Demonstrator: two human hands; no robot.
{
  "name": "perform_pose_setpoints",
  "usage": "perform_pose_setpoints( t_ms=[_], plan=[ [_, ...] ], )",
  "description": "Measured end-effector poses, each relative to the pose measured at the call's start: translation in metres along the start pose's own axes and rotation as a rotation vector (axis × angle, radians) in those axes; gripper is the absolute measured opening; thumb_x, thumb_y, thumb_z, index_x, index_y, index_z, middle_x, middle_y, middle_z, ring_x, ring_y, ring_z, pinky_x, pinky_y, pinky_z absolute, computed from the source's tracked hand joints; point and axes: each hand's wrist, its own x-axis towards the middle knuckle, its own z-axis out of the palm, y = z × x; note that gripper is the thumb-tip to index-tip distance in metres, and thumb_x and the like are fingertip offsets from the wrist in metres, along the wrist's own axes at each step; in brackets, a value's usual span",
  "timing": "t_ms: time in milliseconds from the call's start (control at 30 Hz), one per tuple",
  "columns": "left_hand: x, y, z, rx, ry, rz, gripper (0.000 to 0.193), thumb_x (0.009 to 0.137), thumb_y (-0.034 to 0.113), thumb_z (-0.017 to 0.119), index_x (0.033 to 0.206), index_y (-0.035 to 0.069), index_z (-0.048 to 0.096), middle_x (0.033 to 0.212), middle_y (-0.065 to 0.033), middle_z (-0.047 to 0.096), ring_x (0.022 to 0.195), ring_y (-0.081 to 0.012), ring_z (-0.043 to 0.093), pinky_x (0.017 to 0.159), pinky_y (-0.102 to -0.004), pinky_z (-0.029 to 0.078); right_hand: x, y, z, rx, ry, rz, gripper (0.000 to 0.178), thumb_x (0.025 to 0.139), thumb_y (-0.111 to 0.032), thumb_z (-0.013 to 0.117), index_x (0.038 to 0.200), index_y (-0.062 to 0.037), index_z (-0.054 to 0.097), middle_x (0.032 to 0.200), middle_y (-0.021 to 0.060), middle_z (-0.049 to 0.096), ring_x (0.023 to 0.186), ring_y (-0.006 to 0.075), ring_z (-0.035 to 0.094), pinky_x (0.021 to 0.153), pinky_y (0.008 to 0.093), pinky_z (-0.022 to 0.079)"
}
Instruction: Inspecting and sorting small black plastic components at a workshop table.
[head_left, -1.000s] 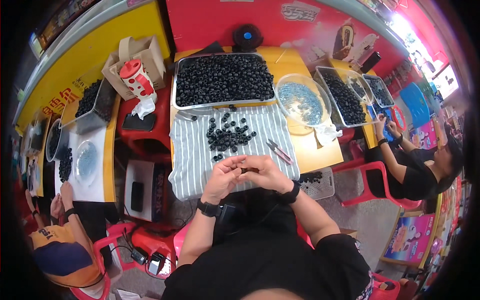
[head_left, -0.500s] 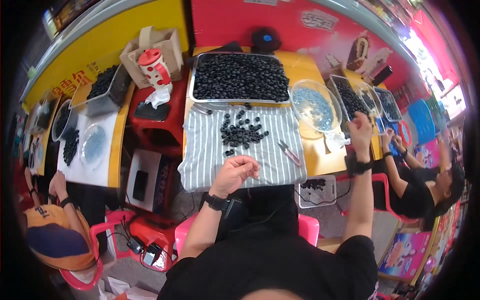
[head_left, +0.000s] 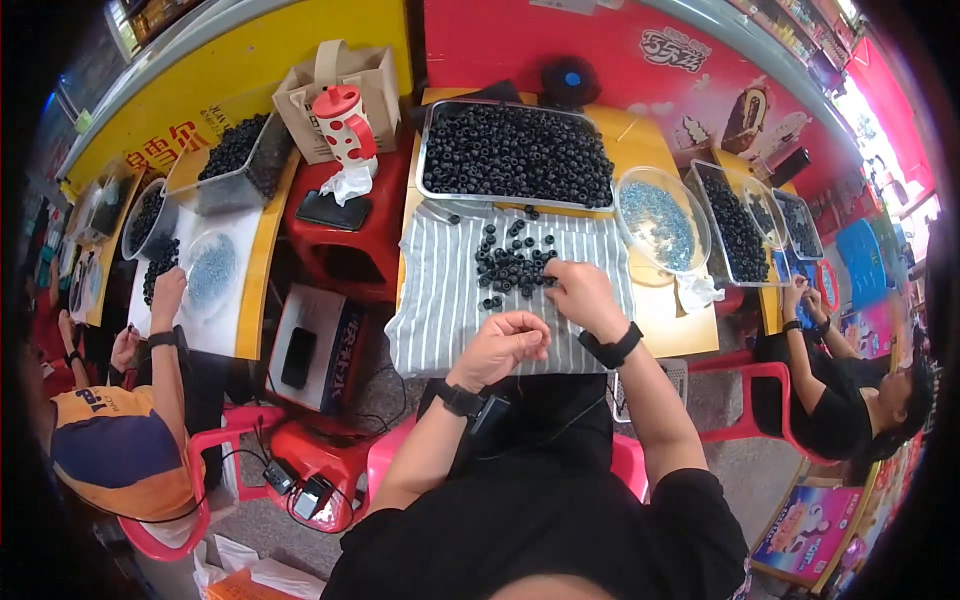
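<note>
My right hand [head_left: 586, 298] reaches to the right edge of a loose pile of black ring-shaped beads [head_left: 512, 272]. Its fingertips are pinched together among the nearest beads; what they hold is too small to make out. Nearer to me, my left hand [head_left: 503, 350] hovers over the front of a grey-and-white striped cloth [head_left: 430, 310]. The fingers of this hand are curled in and the thumb meets them, hiding anything between. Behind the cloth stands a clear tray [head_left: 520, 202] heaped with more black beads. The pink-handled thread snips on the cloth are now hidden by my right hand and forearm.
A round clear dish [head_left: 708, 235] of pale blue bits sits right of the cloth, beside a crumpled tissue [head_left: 698, 293]. A red stool [head_left: 345, 250] at left bears a phone and a spotted cup [head_left: 345, 130]. Co-workers sit at both sides.
My right hand has swung in from beyond the round dish to the bead pile. My left hand keeps its place by the cloth's front. The whole view has shifted slightly.
</note>
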Motion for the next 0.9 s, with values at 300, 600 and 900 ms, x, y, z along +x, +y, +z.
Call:
perform_pose_setpoints(
  t_ms=[300, 600, 900],
  plan=[
    [0.004, -0.005, -0.004, -0.069, 0.063, 0.097, 0.018, 0.091, 0.008, 0.060, 0.107, -0.001, 0.059, 0.092, -0.0099, 0.065, 0.078, -0.0179, 0.064, 0.069, -0.0269, 0.051, -0.036, -0.003, -0.006, 0.528, 0.106, 0.171, 0.018, 0.079, -0.004, 0.067, 0.095, -0.0023, 0.061, 0.071, 0.0113, 0.063, 0.064, 0.0193, 0.062, 0.057, 0.0321, 0.046],
    [0.007, -0.002, 0.005, -0.020, 0.078, 0.111, 0.031, 0.093, 0.006, 0.056, 0.123, -0.004, 0.055, 0.096, -0.0100, 0.065, 0.078, -0.0155, 0.062, 0.070, -0.0261, 0.050, -0.064, -0.032, 0.005, 1.284, 0.054, 0.336, 0.015, 0.088, -0.002, 0.061, 0.103, 0.0005, 0.062, 0.082, 0.0023, 0.065, 0.070, 0.0066, 0.058, 0.064, 0.0198, 0.046],
    [0.006, -0.005, 0.000, -0.022, 0.149, 0.130, 0.026, 0.094, 0.004, 0.055, 0.118, -0.005, 0.059, 0.094, -0.0093, 0.067, 0.079, -0.0127, 0.063, 0.069, -0.0245, 0.052, -0.066, -0.044, 0.032, 1.093, 0.345, 0.134, 0.019, 0.081, 0.009, 0.063, 0.098, 0.0018, 0.066, 0.079, 0.0025, 0.059, 0.068, 0.0082, 0.058, 0.059, 0.0221, 0.048]
  ],
)
